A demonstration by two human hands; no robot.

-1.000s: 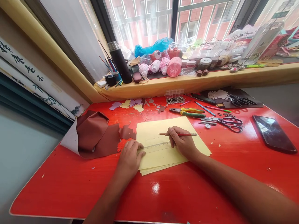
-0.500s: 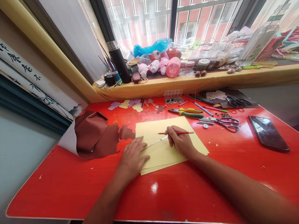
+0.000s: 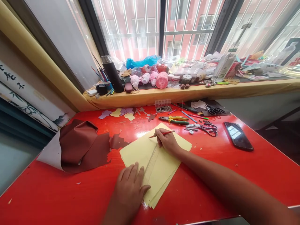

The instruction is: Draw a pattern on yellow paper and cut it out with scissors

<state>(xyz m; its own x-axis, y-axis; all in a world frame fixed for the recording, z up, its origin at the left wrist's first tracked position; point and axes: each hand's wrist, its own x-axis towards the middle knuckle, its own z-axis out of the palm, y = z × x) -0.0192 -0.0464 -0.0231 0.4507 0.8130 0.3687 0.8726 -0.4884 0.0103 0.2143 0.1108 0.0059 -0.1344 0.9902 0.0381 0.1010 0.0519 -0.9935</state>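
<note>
A stack of pale yellow paper sheets [image 3: 134, 153] lies at an angle on the red table. Across it runs a clear ruler [image 3: 151, 162], slanting up toward the right. My left hand [image 3: 130, 187] rests flat with its fingers stretched out over the paper's lower left edge, thumb and fingertips at the near end of the ruler. Between the thumb and fingers of my right hand [image 3: 167, 140] is a red pencil [image 3: 169, 132], tilted with its point to the left above the paper. This hand sits at the ruler's far end.
Brown leather-like material [image 3: 79, 147] lies left of the paper. Beyond it are pliers [image 3: 174, 120], scissors [image 3: 207, 127], a bead box [image 3: 163, 107] and paper cutouts [image 3: 117, 112]. A phone [image 3: 238, 136] lies to the right. A black thermos [image 3: 112, 75] stands on the cluttered windowsill.
The paper stack and ruler have turned counter-clockwise. My left hand has come nearer to me, while my right hand still holds the pencil. The camera view has shifted up and right.
</note>
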